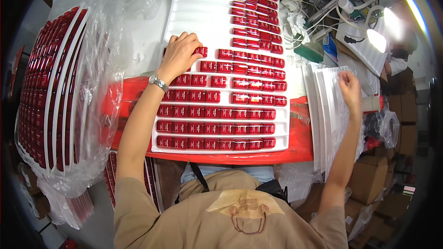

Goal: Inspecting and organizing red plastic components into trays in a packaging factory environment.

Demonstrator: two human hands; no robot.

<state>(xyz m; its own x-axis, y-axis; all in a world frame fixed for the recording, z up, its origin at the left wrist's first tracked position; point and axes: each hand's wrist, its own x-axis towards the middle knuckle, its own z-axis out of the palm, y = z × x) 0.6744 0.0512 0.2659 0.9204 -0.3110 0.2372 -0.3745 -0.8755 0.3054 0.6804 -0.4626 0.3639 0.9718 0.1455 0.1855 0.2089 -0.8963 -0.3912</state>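
A white plastic tray (198,20) with long ridged channels lies on the table in front of me. Rows of small glossy red bottles (217,112) with pale labels fill its near part and its right side; the far left channels show bare white. My left hand (179,57), with a metal watch at the wrist, reaches over the tray's left side. Its fingers curl down onto a red bottle (199,51) at the end of a short row and partly cover that row. My right hand (350,90) is off the tray, its fingers curled in beside upright white sheets (325,110); what they hold is hidden.
At the left, tilted trays of red bottles (39,92) stand wrapped in clear plastic (104,64). Red sheeting (230,157) covers the table's front edge. Lit lamps (376,40), cables and a green box (310,51) crowd the back right. Cardboard boxes (368,179) stand at the lower right.
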